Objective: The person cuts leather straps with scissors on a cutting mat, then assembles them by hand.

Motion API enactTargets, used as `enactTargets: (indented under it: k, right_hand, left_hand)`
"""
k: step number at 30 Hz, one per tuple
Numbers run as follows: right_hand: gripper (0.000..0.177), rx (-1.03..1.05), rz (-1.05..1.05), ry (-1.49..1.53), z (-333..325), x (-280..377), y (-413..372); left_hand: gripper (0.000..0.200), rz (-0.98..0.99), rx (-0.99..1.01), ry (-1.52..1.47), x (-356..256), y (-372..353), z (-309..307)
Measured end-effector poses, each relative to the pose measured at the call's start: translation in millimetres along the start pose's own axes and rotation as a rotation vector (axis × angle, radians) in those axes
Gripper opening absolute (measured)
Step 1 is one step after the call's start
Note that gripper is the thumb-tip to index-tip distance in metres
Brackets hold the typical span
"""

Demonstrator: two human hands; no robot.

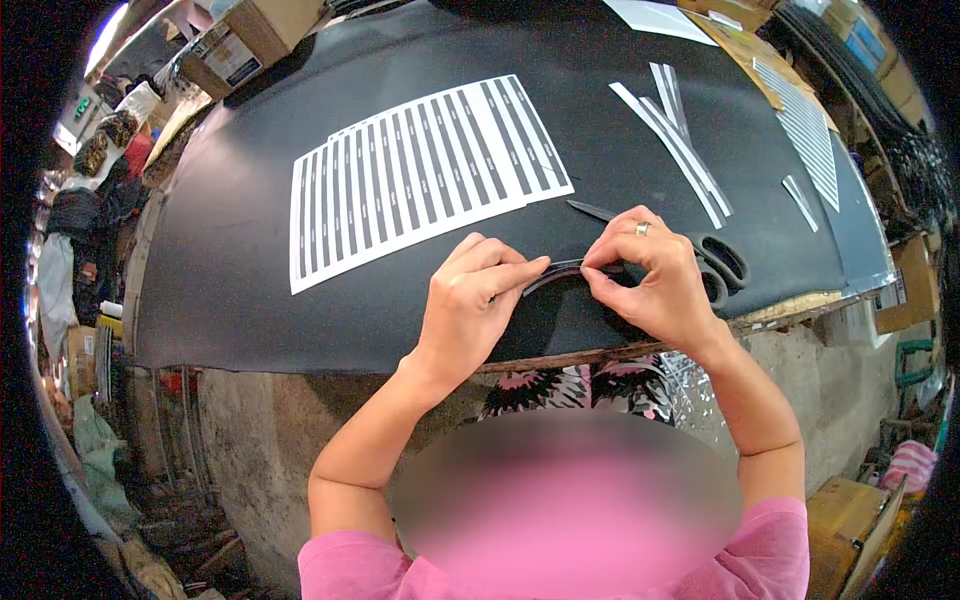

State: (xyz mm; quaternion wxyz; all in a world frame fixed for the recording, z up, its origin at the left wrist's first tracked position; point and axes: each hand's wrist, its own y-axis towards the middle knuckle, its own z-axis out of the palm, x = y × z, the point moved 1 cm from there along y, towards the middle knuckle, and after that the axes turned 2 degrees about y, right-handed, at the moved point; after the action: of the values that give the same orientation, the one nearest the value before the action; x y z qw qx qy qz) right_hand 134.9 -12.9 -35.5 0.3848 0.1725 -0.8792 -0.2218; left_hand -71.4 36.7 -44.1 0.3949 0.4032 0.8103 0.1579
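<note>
Sheets: striped sheets (400,180), which overlapped and lay flat on the black table (220,250), beyond the hands; their small print could not be read.
Left hand: the person's left hand (462,300), thumb and forefinger drawn narrow on the strip.
Strip: one thin, dark strip (553,274), held between the two hands near the table's front edge, bowed, one end free; it looked light, soft and bendy, likely to curl or crease, and best taken by the long edges, close to the bend. Fingertips hid parts of it; its layers were hard to make out.
Right hand: the person's right hand (655,275), ringed, pinching the strip opposite the left.
Scissors: dark scissors (590,210), the middle hidden by the right hand.
Offcuts: loose striped lengths (675,150), beyond the scissors.
</note>
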Motion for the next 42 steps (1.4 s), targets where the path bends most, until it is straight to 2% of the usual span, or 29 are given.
enactTargets:
  k: [10,19,26,29,31,32,34,38,40,42]
  right_hand:
    - [0.010,-0.029,-0.028,0.019,3,-1,0]
    - [0.011,-0.050,-0.065,0.044,3,-1,-1]
    - [0.011,-0.032,-0.068,0.049,1,-2,-2]
    - [0.014,0.018,-0.040,0.014,-3,1,0]
    - [0.027,0.047,0.021,0.026,-6,5,2]
    - [0.027,0.045,0.022,0.027,-5,4,3]
    - [0.039,0.063,-0.029,0.013,-2,1,3]
    - [0.041,0.075,-0.020,0.022,-1,0,2]
    - [0.044,0.085,0.135,0.120,-2,4,3]
    - [0.046,0.103,0.205,0.209,-7,12,7]
  left_hand:
    - [0.030,-0.007,0.158,-0.009,-8,2,-12]
    - [0.023,0.014,0.023,0.024,-7,1,-1]
    - [0.021,0.017,0.007,0.006,-5,1,0]
    - [0.021,0.021,0.005,0.010,-6,3,0]
    - [0.021,0.012,0.010,0.007,-6,2,0]
    - [0.021,0.012,0.012,0.007,-6,2,0]
    - [0.021,-0.006,0.021,0.012,-8,3,0]
    - [0.021,-0.009,0.018,0.004,-6,2,0]
    - [0.021,-0.060,0.035,-0.005,-6,2,0]
    - [0.022,-0.067,0.049,-0.028,-9,7,-4]
